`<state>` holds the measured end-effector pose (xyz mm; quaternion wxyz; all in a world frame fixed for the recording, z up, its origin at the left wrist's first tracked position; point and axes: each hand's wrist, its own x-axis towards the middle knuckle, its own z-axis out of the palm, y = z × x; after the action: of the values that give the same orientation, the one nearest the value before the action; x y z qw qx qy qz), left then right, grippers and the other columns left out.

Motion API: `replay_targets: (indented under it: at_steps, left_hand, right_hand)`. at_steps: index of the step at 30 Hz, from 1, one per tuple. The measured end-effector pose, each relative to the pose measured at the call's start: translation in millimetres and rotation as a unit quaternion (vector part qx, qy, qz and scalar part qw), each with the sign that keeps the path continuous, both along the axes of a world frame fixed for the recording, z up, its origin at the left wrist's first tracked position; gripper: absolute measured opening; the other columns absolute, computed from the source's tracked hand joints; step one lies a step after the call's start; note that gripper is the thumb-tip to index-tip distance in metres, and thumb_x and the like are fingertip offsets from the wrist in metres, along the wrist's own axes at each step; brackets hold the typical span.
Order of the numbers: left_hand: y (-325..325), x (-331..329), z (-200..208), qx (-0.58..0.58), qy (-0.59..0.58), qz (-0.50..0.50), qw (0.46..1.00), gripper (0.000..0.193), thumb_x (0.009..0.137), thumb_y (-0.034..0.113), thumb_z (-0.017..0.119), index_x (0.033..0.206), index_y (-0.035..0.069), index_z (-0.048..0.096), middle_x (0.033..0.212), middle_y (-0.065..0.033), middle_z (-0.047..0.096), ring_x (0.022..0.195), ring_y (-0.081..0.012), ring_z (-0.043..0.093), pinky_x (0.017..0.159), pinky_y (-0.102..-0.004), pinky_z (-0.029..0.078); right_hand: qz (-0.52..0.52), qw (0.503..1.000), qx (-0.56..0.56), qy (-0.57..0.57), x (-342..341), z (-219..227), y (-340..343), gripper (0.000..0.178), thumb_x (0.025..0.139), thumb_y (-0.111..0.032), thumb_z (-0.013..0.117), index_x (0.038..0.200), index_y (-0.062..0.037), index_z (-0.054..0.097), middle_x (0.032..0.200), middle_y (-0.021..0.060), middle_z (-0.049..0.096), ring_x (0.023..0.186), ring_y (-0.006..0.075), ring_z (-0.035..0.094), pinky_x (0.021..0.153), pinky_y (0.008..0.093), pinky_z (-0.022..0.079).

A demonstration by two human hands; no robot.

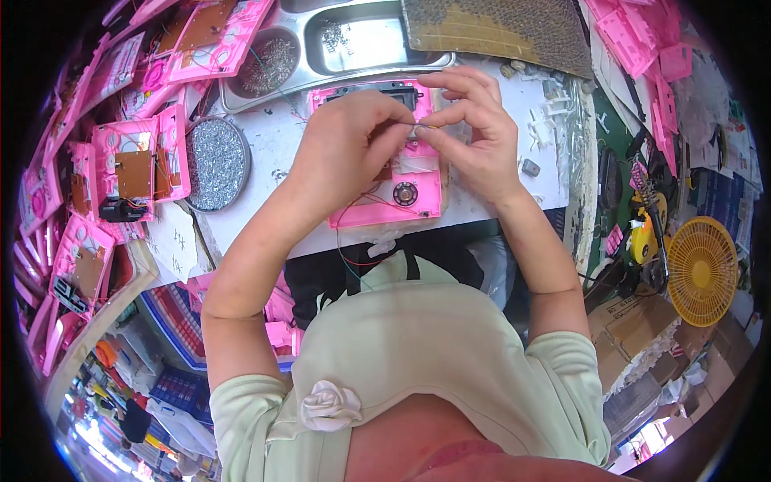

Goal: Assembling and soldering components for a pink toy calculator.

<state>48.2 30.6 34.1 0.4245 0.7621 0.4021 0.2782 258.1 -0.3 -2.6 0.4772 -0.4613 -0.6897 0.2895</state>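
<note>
In front of me a pink plastic casing [361, 215] lies on the white work surface. It carries a round black speaker [405, 194], a dark frame along its far edge and thin loose wires. Above its middle, my left hand [351, 138] and my right hand [482, 138] meet fingertip to fingertip. Thumbs and forefingers pinch a small silvery part with thin wires [418, 130], too small to name exactly. The other fingers of my right hand are raised and loosely curled. My left hand hides some of the casing.
A round dish of small screws [218, 165] stands left of the casing. Behind it is a metal compartment tray [353, 66] with small metal parts. Pink casings [132, 173] pile up at far left. A brown board [502, 36] lies at the back; a yellow fan grille [702, 271] stands right.
</note>
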Motion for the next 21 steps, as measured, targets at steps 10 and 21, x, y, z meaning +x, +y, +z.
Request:
replay_targets:
  at_steps: [10,21]
  left_hand:
    - [3,-3,7,-0.079,-0.013,-0.014,0.997,0.009,0.092,0.004,0.07,0.096,-0.004,0.072,0.085,-0.0086,0.067,0.07,-0.0158,0.068,0.063,-0.0306,0.055]
    - [-6,-15,-5,-0.096,-0.079,0.013,0.992,0.012,0.092,-0.002,0.069,0.102,-0.001,0.073,0.091,-0.0042,0.068,0.079,-0.0099,0.07,0.068,-0.0243,0.058]
  right_hand:
    - [-0.009,0.998,0.038,-0.058,12,12,1,0.019,0.075,-0.005,0.08,0.093,-0.0102,0.076,0.126,0.0055,0.07,0.123,0.0293,0.053,0.103,0.0403,0.045]
    - [-0.44,0.799,-0.181,0.368,161,44,-210,0.037,0.101,-0.015,0.064,0.133,-0.0018,0.051,0.109,0.0054,0.063,0.084,0.0161,0.06,0.074,0.0305,0.053]
